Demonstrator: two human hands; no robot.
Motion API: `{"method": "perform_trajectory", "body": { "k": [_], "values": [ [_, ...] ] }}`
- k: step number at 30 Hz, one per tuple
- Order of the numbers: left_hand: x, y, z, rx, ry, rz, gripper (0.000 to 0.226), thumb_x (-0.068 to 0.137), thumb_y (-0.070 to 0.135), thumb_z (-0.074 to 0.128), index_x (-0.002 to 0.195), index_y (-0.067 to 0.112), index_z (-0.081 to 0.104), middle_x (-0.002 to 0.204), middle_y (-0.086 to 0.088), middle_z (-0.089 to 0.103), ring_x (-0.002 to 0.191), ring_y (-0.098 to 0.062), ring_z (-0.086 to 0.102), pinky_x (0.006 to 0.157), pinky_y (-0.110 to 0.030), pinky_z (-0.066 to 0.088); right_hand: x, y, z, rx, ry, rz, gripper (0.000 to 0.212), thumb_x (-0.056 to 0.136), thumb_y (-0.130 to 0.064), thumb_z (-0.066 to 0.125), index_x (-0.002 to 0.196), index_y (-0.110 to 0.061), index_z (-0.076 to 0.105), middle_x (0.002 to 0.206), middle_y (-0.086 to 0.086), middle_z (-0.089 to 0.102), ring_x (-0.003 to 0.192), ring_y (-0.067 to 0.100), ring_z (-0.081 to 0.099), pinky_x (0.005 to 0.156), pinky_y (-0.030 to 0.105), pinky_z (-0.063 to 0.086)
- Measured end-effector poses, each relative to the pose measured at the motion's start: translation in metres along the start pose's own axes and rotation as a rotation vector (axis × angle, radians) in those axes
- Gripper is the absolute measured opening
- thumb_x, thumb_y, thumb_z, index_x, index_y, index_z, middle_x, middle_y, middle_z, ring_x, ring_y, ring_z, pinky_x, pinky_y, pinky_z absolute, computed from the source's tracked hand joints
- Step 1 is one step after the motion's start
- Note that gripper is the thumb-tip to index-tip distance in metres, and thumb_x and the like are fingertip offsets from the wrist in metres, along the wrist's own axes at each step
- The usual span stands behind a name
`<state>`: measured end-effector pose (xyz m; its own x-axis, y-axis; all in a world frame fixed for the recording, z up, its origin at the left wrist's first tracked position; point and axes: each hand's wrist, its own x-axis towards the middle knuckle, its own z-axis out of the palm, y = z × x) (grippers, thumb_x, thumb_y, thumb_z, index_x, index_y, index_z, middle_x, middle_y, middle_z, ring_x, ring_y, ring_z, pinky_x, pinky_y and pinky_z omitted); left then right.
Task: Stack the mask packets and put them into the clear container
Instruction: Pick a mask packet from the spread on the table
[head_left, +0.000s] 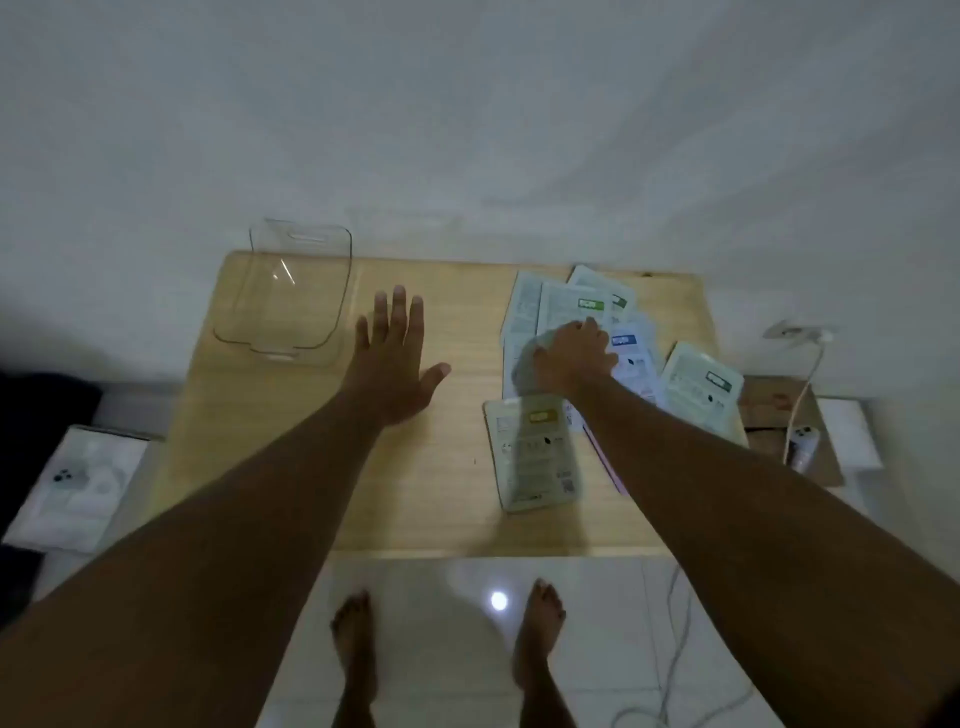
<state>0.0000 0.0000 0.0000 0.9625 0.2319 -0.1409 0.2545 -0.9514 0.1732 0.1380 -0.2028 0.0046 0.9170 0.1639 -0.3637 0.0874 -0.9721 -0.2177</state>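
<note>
While my left hand (393, 356) hovers spread, right hand (571, 358) fingers press loosely curled on mask packets (566, 312) fanned beyond them; container (291, 291) lies far left.

This looks like a room in a home. A low light-wood table (441, 493) stands against a plain white wall (467, 104) on glossy white floor tiles (441, 649), where the person's bare feet (540, 629) stand. At the right edge, a wall socket (784, 330) feeds a white charging cable (802, 395).
</note>
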Motion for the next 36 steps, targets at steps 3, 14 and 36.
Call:
{"method": "perform_trajectory", "body": {
  "k": [3, 14, 36],
  "values": [
    [0.002, -0.002, 0.022, -0.008, -0.055, -0.018, 0.091, 0.096, 0.061, 0.031, 0.154, 0.008, -0.016, 0.16, -0.017, -0.026, 0.147, -0.037, -0.025, 0.121, -0.056, -0.004, 0.006, 0.006, 0.016, -0.007, 0.069, 0.054, 0.049, 0.093, -0.048, 0.052, 0.122, -0.009, 0.057, 0.142, 0.016, 0.038, 0.127, 0.033, 0.04, 0.105, 0.056, 0.037],
    [0.015, -0.014, 0.055, 0.024, -0.192, -0.06, 0.113, 0.083, 0.076, 0.043, 0.154, 0.011, -0.018, 0.159, -0.017, -0.03, 0.145, -0.036, -0.03, 0.118, -0.062, -0.007, 0.026, 0.0, -0.004, 0.26, 0.023, 0.246, 0.108, 0.065, -0.041, 0.091, 0.146, -0.013, 0.025, 0.143, 0.019, 0.037, 0.133, 0.037, 0.039, 0.107, 0.054, 0.04],
    [0.019, -0.023, 0.054, -0.065, -0.311, -0.117, 0.117, 0.08, 0.08, 0.044, 0.156, 0.012, -0.013, 0.16, -0.018, -0.027, 0.148, -0.038, -0.023, 0.119, -0.061, -0.005, 0.015, -0.066, -0.019, 0.476, 0.166, -0.13, 0.034, 0.083, -0.007, 0.066, 0.116, -0.009, 0.072, 0.106, 0.008, 0.074, 0.094, 0.019, 0.07, 0.078, 0.018, 0.047]
  ]
}}
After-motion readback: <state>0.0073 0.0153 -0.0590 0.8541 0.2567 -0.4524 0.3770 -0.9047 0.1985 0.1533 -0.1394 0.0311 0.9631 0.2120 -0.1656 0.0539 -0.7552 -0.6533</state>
